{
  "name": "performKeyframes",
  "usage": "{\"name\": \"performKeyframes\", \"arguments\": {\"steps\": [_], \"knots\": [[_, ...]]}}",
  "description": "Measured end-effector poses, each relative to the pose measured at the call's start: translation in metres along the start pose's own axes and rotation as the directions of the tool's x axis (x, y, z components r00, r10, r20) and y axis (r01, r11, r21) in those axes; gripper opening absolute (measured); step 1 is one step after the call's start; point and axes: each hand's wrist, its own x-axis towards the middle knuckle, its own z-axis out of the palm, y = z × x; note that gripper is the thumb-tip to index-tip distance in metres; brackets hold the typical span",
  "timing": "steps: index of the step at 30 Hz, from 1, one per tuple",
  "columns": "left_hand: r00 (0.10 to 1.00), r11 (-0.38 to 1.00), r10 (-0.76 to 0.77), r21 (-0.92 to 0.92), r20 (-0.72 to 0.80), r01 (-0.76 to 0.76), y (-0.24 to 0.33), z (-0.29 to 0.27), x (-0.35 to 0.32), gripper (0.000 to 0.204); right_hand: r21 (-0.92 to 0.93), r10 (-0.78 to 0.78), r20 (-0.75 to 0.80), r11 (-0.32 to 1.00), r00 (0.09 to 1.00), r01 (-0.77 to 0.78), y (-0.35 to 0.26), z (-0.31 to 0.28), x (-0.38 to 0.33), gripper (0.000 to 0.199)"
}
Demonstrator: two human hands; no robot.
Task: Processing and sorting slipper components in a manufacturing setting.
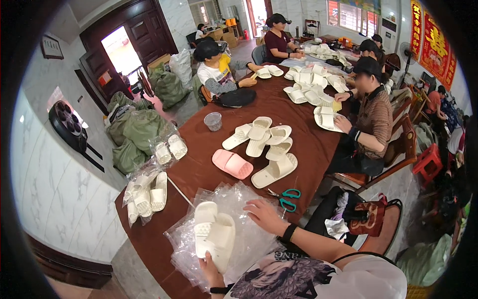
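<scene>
My left hand (211, 271) grips a pair of cream slide sandals (219, 239) by the near end, one lying against the other. Beneath them a fanned stack of clear plastic bags (186, 234) covers the table's near end. My right hand (266, 215) hovers over the right side of that stack with its fingers spread and nothing in them. Scissors with teal handles (289, 200) lie just beyond my right hand. Farther up the brown cloth sit a pink slide sandal (232, 164) and several loose cream sandals (259, 139).
Bagged sandals (147, 194) lie along the left edge of the brown-covered table (199, 149), near a clear plastic tub (213, 121). Co-workers sit around the far part, one (371, 119) at the right handling sandals. A chair with bags (368, 219) stands by my right arm.
</scene>
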Motion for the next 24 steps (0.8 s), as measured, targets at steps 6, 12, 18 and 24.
{"name": "performKeyframes", "arguments": {"steps": [6, 12, 18, 24], "knots": [[0.999, 0.993, -0.014, 0.113, -0.03, 0.017, -0.067, -0.031, 0.027, 0.035, 0.544, 0.241, 0.596, 0.58, 0.766, -0.606, 0.029, -0.024, -0.003, 0.027], [0.997, 0.997, -0.073, 0.039, 0.014, 0.073, -0.024, -0.012, 0.017, 0.035, 0.384, -0.243, 0.846, 0.896, 0.475, -0.224, 0.056, 0.052, -0.082, 0.035], [0.997, 0.997, 0.071, 0.002, 0.034, -0.071, 0.023, 0.014, -0.004, 0.04, 0.082, 0.016, 0.815, 0.986, 0.579, -0.142, 0.026, 0.022, -0.056, 0.04], [0.977, 0.983, 0.078, 0.15, 0.198, -0.109, 0.046, 0.034, -0.022, 0.038, 0.602, 0.294, 0.788, -0.185, 0.541, -0.777, 0.004, -0.008, -0.022, 0.055]]}}
